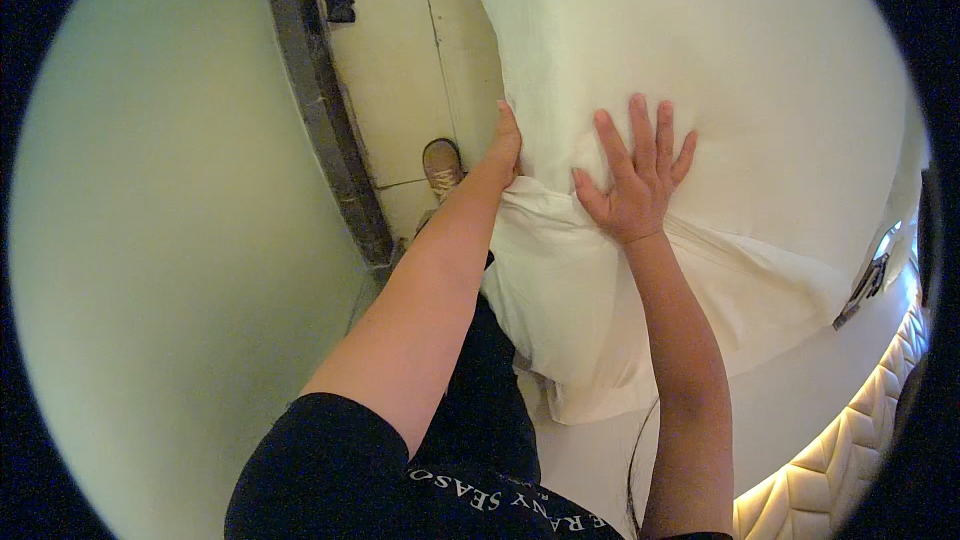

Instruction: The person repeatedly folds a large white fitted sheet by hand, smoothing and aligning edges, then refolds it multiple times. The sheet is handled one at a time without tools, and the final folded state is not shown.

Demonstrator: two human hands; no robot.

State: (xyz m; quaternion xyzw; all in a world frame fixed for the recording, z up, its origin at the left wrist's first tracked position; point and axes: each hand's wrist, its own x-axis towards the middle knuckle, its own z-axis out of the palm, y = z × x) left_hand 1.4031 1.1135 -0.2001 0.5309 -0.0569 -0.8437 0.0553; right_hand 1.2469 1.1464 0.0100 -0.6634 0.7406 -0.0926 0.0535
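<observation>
A white bed sheet (720, 75) covers the top of a bed, smooth at the top of the view and gathered into folds below my hands. My right hand (637, 180) lies palm down on the sheet with its fingers spread. At the left edge of the bed, my left hand (511, 141) rests against the side of the sheet, thumb up; its other fingers are mostly hidden, so whether it grips the cloth is unclear. A loose part of the sheet (570, 292) hangs in creases between my forearms.
A pale green wall (165, 202) with a dark baseboard (330, 105) runs along the left. On the tiled floor (390, 60) are a black object (340, 1) and a brown shoe (442, 165). A lit, quilted headboard panel (825, 457) curves at lower right, near a dark object (862, 291).
</observation>
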